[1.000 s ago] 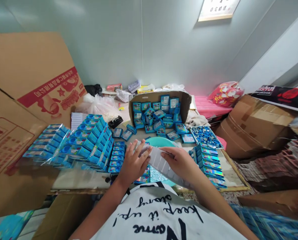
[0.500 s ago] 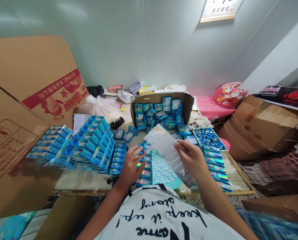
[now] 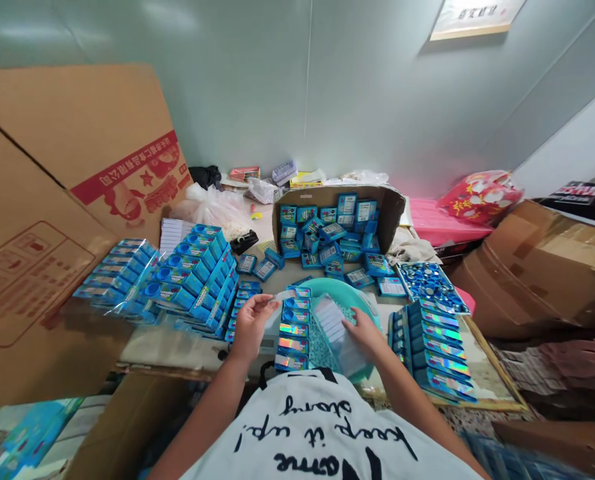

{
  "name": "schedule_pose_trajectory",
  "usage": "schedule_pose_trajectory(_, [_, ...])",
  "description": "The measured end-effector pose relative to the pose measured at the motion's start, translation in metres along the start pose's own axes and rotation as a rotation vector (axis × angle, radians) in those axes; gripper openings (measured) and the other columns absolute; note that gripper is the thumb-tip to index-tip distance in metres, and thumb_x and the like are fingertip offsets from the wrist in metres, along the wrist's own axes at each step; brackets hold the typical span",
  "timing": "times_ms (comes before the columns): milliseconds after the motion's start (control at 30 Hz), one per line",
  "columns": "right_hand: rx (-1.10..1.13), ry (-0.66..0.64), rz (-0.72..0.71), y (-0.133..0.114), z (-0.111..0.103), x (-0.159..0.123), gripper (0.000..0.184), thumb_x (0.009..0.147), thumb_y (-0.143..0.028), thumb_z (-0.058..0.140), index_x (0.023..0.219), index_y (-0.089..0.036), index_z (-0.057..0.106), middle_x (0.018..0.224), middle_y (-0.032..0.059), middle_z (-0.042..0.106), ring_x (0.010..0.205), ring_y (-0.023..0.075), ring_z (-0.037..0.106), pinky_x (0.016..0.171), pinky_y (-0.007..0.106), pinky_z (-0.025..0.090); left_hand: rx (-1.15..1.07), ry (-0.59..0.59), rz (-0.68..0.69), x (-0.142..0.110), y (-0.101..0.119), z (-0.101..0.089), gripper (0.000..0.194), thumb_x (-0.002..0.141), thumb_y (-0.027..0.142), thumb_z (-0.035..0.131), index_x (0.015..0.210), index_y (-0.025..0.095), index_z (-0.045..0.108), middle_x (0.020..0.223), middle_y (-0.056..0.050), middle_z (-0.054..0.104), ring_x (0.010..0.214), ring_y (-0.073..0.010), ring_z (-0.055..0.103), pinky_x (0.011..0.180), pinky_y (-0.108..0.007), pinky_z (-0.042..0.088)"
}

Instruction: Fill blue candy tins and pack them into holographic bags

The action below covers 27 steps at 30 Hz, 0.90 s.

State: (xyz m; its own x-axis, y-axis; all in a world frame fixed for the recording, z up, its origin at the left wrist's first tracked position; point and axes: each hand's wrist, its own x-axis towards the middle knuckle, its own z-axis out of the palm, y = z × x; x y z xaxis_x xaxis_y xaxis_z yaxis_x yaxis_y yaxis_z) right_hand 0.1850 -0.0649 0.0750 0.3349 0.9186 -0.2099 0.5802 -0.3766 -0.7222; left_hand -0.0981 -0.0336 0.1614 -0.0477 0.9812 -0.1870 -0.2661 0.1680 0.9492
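Observation:
My left hand (image 3: 247,325) pinches a small translucent sticker (image 3: 284,295) over the upper end of a row of blue candy boxes (image 3: 292,331). Several of these boxes have a shiny silvery strip on the face toward me. In my right hand (image 3: 366,333) is a translucent sheet of stickers (image 3: 331,321) with white bands, gripped at its right edge. The sheet is over a turquoise basin (image 3: 322,287) of small pale blue pellets and hides part of them. Another short row of blue boxes (image 3: 247,293) stands just beyond my left hand, partly covered by it.
Stacked blue boxes (image 3: 197,273) stand at the left beside a large carton (image 3: 37,200). An open carton (image 3: 390,207) spills loose blue boxes at the back. A tray of blue caps (image 3: 430,283) and more box rows (image 3: 440,347) are on the right, near the table's wooden edge (image 3: 497,363).
The sheet has come down and left over the basin with my right hand. My left hand has moved away from the sheet and now pinches a sticker. The camera view has shifted left.

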Motion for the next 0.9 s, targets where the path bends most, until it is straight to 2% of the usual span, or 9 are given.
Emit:
schedule_pose_trajectory(67, [-0.013,-0.002,-0.05,-0.009,0.002,-0.005,0.055,0.081,-0.035,0.057,0.129,-0.008,0.058,0.127,0.0221,0.061,0.114,0.035,0.061,0.099,0.048,0.046,-0.002,0.011,0.005,-0.002,0.001,0.002,0.041,0.066,0.041,0.086,0.092,0.017,0.066,0.087,-0.004,0.075,0.089,-0.0179,0.072,0.086,-0.029,0.053])
schedule_pose_trajectory(167, [0.121,-0.074,-0.179,-0.038,-0.004,-0.014,0.054,0.088,-0.044,0.053,0.135,-0.016,0.053,0.136,0.0164,0.056,0.115,0.0296,0.06,0.097,0.045,0.048,-0.03,-0.002,-0.017,-0.007,0.003,0.008,0.039,0.068,0.038,0.085,0.094,0.017,0.065,0.089,-0.004,0.076,0.088,-0.0171,0.072,0.083,-0.028,0.053])
schedule_pose_trajectory(367, [0.642,-0.462,-0.315,-0.111,-0.014,-0.041,0.051,0.085,-0.047,0.068,0.13,-0.025,0.056,0.129,0.0089,0.062,0.109,0.0235,0.062,0.09,0.038,0.053,-0.037,-0.062,-0.036,-0.017,0.006,0.026,0.038,0.069,0.037,0.084,0.095,0.017,0.065,0.09,-0.006,0.076,0.087,-0.0182,0.071,0.083,-0.03,0.052])
schedule_pose_trajectory(500, [0.808,-0.331,-0.358,-0.135,-0.003,-0.052,0.025,0.086,-0.046,0.068,0.093,-0.022,0.066,0.089,0.0026,0.069,0.085,0.0195,0.064,0.078,0.031,0.051,0.016,-0.135,-0.021,-0.022,0.002,0.032,0.036,0.073,0.038,0.082,0.097,0.017,0.065,0.092,-0.007,0.076,0.09,-0.0199,0.071,0.085,-0.032,0.052])
schedule_pose_trajectory(567, [0.825,-0.247,-0.386,-0.139,0.001,-0.053,0.027,0.09,-0.046,0.063,0.08,-0.02,0.064,0.077,0.0009,0.065,0.076,0.018,0.061,0.072,0.029,0.048,0.064,-0.181,-0.027,-0.023,0.001,0.032,0.036,0.075,0.04,0.08,0.098,0.017,0.065,0.094,-0.008,0.076,0.093,-0.0227,0.071,0.087,-0.035,0.053])
schedule_pose_trajectory(633, [0.747,-0.178,-0.424,-0.139,0.002,-0.051,0.028,0.092,-0.045,0.06,0.078,-0.02,0.061,0.074,0.0003,0.063,0.072,0.0171,0.058,0.068,0.028,0.046,0.159,-0.196,-0.001,-0.022,0.001,0.03,0.037,0.079,0.043,0.076,0.102,0.017,0.066,0.101,-0.011,0.075,0.1,-0.0256,0.07,0.09,-0.038,0.052])
schedule_pose_trajectory(733, [0.465,-0.109,-0.509,-0.136,-0.004,-0.048,0.028,0.095,-0.04,0.055,0.075,-0.02,0.056,0.074,0.0002,0.059,0.07,0.0167,0.054,0.065,0.027,0.041,0.355,-0.125,0.148,-0.022,0.008,0.022,0.044,0.086,0.042,0.067,0.124,0.02,0.061,0.124,-0.012,0.068,0.121,-0.0264,0.061,0.105,-0.042,0.044])
schedule_pose_trajectory(800, [0.218,-0.147,-0.578,-0.134,-0.01,-0.045,0.025,0.097,-0.033,0.052,0.075,-0.02,0.056,0.078,0.0016,0.06,0.074,0.0173,0.055,0.067,0.028,0.04,0.465,-0.113,0.236,-0.021,0.015,0.016,0.054,0.088,0.04,0.066,0.137,0.024,0.052,0.136,-0.01,0.062,0.131,-0.0254,0.053,0.112,-0.043,0.036])
schedule_pose_trajectory(900, [-0.133,-0.306,-0.683,-0.135,-0.016,-0.044,0.017,0.095,-0.022,0.054,0.079,-0.02,0.06,0.089,0.005,0.063,0.08,0.019,0.059,0.068,0.028,0.04,0.582,-0.249,0.249,-0.021,0.022,0.01,0.056,0.084,0.04,0.07,0.136,0.025,0.055,0.135,-0.009,0.063,0.129,-0.0256,0.055,0.111,-0.04,0.038])
